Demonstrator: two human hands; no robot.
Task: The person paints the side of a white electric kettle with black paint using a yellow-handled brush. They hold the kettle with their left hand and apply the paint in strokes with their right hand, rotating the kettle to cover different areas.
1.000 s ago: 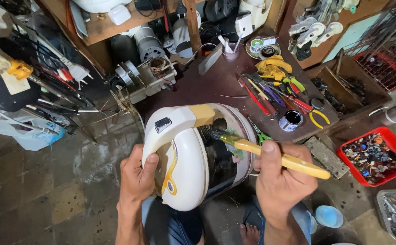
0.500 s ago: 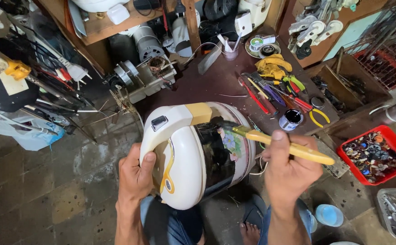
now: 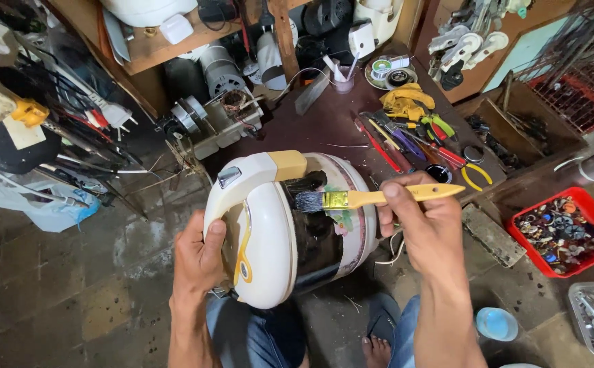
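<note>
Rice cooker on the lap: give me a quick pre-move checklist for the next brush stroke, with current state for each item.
1. Left hand steadies the rice cooker by its white lid side: ok.
2. Right hand grips the paintbrush by its yellow handle: ok.
3. Bristles point at the dark gap between lid and body: ok.
4. Cooker rests tilted on the person's lap, no slip visible: ok.
5. Loose white wire hangs by the cooker under the right hand, may snag: not ok.
6. Dust left inside the gap: cannot tell, too dark.
</note>
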